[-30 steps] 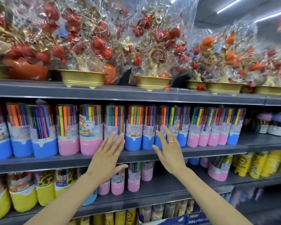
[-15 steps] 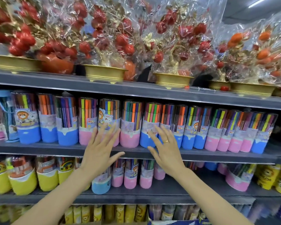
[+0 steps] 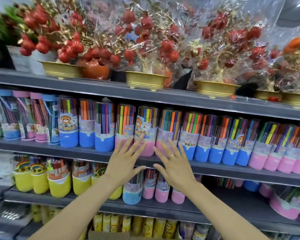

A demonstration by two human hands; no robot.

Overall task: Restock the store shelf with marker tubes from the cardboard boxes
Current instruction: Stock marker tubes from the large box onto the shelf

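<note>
A long row of clear marker tubes (image 3: 104, 129) with blue or pink bases stands upright along the middle shelf (image 3: 62, 149). Both my hands are raised flat against the pink-based tubes in the middle of that row. My left hand (image 3: 123, 161) has its fingers spread and straight, fingertips on a pink-based tube (image 3: 145, 132). My right hand (image 3: 173, 163), a ring on one finger, lies with spread fingers on the neighbouring pink-based tube (image 3: 168, 134). Neither hand curls round anything. The top edge of a cardboard box (image 3: 109, 235) shows at the bottom.
The top shelf carries gold pots (image 3: 144, 80) of red and orange artificial fruit wrapped in cellophane. The lower shelf holds yellow-based tubes (image 3: 59, 181) on the left and pink and blue ones (image 3: 160, 189) behind my wrists. Yellow packs (image 3: 140, 226) fill the bottom row.
My view has swung left along the shelf. Both hands have slid left along the tube row and come closer together, staying flat with fingers spread.
</note>
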